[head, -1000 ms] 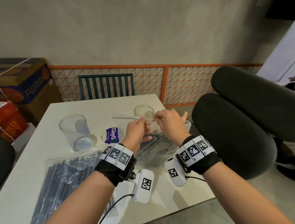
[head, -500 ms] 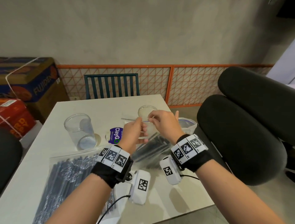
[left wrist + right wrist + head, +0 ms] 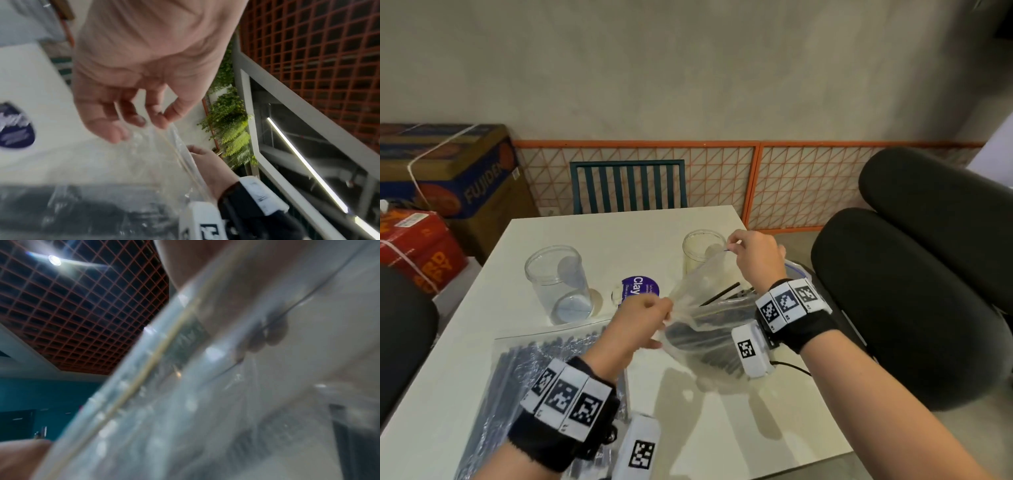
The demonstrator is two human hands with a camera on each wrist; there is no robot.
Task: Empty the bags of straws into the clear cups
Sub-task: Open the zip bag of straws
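Note:
A clear bag of black straws hangs lifted over the table's right half, its mouth pulled wide. My left hand pinches the near lip of the bag. My right hand pinches the far lip, raised beside the small clear cup. The bag's film fills the blurred right wrist view. A larger clear cup stands left of centre. A second, sealed bag of black straws lies flat at the front left.
A round purple-labelled lid lies between the cups. The white table ends just right of my right wrist. A black padded chair stands at the right, a green chair behind the table, cardboard boxes at the left.
My hands have drawn apart, the left toward me and the right up and away, spreading the bag's mouth open. The bag has lifted off the table.

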